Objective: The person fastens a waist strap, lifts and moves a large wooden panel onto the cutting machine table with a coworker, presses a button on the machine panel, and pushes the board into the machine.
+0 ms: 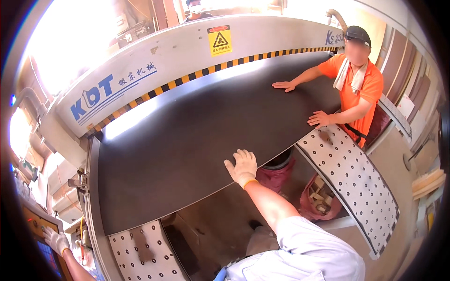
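A large dark brown board [201, 140] lies across the bed of a panel saw, its far edge under the machine's beam. My right hand [243, 167], in a white glove, rests palm down near the board's front edge, fingers spread. Far to the left, my left hand [56, 240], gloved too, is at a control panel [41, 225] with buttons and a lit screen. Its fingers look stretched out toward the buttons; whether one is being pressed cannot be made out. At the right, a co-worker in orange [358, 84] has both bare hands on the same board.
The long grey beam [183, 51] carries black-and-yellow striping and a yellow warning label. Two perforated support tables [356, 182] [145, 248] reach toward me. Between them stand a dark red sack of wood offcuts [321, 196] and another sack [276, 180]. Another person [197, 10] is behind the beam.
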`<state>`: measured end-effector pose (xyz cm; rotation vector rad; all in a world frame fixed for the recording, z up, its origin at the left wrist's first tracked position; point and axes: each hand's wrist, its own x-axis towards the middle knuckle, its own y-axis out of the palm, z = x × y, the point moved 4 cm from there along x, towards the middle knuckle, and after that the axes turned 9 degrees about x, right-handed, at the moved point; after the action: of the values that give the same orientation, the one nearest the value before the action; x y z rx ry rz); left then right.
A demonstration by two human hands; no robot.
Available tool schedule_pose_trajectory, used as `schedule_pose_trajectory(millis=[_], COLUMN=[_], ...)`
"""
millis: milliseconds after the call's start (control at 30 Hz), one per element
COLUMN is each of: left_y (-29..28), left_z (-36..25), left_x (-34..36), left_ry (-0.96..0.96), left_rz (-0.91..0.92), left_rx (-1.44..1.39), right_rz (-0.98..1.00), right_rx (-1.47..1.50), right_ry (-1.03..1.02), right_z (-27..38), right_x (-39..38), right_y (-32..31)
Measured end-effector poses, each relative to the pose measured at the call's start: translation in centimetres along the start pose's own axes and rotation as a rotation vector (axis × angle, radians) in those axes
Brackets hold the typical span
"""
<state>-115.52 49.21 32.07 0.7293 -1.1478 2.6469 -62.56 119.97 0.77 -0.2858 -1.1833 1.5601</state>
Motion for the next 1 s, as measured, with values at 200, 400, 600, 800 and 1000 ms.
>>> schedule_pose_trajectory(millis=[200,400,600,800,1000], left_y=[-2.3,0.1,3.5,1.6,0.0], left_z=[-2.4,-17.6,-19.7,-14.8,-11.2], left_x=[-0.7,-19.9,-43.7,-48.9,-53.3], left_ry=[-0.018,0.788,0.918,0.839,0.802], left_rz=[-0.053,-0.217,0.01,0.099,0.153], left_rx=[-0.199,-0.67,-0.976,-1.032,-0.965], right_rz=[0.008,0.0,0.059,-0.001,0.013], right_rx=[0.026,0.022,0.045,0.027,0.045], right_ry=[-0.006,-0.027,0.003,-0.022,-0.03], right_z=[0.1,0.8,1.2,0.1,-0.2], right_x=[0.3,0.0,-0.1,0.2,-0.1], right_y=[-0.6,-0.4,-0.1,-0.1,-0.2])
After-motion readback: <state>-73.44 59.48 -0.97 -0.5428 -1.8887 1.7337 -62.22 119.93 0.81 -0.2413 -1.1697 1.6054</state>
